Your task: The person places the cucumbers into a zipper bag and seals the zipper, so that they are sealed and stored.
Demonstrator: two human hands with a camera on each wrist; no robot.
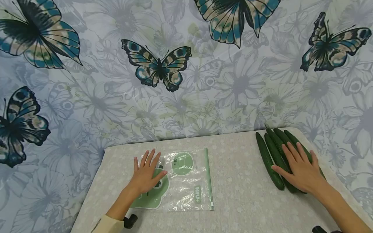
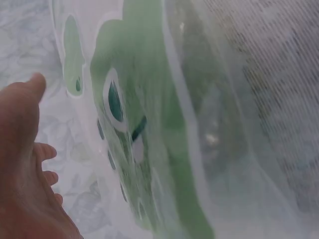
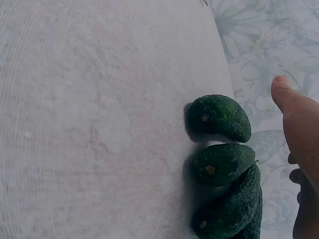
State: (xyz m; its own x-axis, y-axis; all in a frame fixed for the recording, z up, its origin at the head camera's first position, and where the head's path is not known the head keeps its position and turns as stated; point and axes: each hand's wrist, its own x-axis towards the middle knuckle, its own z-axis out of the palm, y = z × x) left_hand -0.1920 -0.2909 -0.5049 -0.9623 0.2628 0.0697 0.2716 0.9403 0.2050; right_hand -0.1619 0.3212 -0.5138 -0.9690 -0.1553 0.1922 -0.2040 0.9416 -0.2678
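A clear zip bag with green cartoon prints and a green slider edge lies flat on the cloth. Above its left part is my left hand, fingers spread and straight, holding nothing. The left wrist view shows the bag's printed face beside the thumb. Several dark green cucumbers lie side by side at the right. Over them my right hand is stretched out, fingers apart, covering part of the bunch. In the right wrist view, the blunt cucumber ends appear apart from the thumb.
A pale patterned cloth covers the table. Behind it hangs a floral backdrop with large butterflies, close to the table's far edge. The cucumbers lie near the table's right edge.
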